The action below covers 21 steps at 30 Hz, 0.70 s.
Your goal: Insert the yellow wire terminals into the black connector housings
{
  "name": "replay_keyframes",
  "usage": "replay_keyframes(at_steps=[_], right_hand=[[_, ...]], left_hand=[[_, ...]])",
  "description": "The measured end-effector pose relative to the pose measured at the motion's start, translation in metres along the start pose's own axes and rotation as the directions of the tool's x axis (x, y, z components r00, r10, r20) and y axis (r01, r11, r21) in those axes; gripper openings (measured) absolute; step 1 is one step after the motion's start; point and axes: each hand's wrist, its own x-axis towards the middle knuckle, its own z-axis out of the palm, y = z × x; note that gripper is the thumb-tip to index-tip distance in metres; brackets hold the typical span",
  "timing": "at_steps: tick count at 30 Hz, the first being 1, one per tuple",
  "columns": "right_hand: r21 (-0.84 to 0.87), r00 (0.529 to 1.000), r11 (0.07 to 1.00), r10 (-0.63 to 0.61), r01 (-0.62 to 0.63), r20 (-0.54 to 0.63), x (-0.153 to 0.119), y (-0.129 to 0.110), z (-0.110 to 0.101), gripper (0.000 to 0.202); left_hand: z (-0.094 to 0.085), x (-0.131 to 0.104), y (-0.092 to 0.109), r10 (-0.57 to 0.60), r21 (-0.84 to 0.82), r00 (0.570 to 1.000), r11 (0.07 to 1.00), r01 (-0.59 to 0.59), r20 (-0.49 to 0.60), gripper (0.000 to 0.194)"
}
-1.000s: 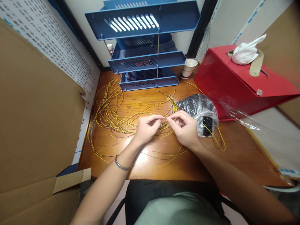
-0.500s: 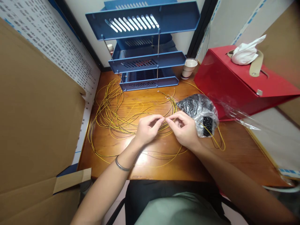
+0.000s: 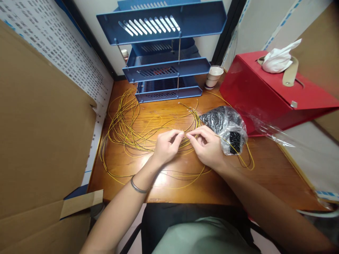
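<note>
Over the wooden table, my left hand and my right hand meet almost fingertip to fingertip. Thumb and forefinger are pinched on each. A thin yellow-and-black wire runs out of my right hand and loops to the right. What my left fingertips grip is too small to make out. Beneath and behind the hands lies a loose coil of yellow and black wires, with several wire ends bunched just beyond my fingers. To the right, near my right hand, sits a clear plastic bag holding black pieces.
A blue tiered file tray stands at the back, with a paper cup beside it. On the right is a red box with tissue on top. Cardboard walls the left side.
Both hands have shifted very slightly left, still pinched close together. The wires, bag and other things have not visibly moved.
</note>
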Motion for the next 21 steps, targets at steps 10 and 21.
replay_keyframes(at_steps=[10,21], right_hand=[[-0.007,0.999,1.0,0.021,-0.021,-0.033,0.0001,0.0005,-0.0007,0.008],[-0.004,1.0,1.0,0.011,-0.012,-0.029,-0.0001,0.0005,-0.0005,0.007]], left_hand=[[-0.0011,-0.0006,-0.0019,-0.083,-0.097,0.996,0.992,0.08,-0.027,0.028],[0.0005,0.0,-0.0002,0.018,-0.018,1.0,1.0,-0.018,-0.024,0.018]])
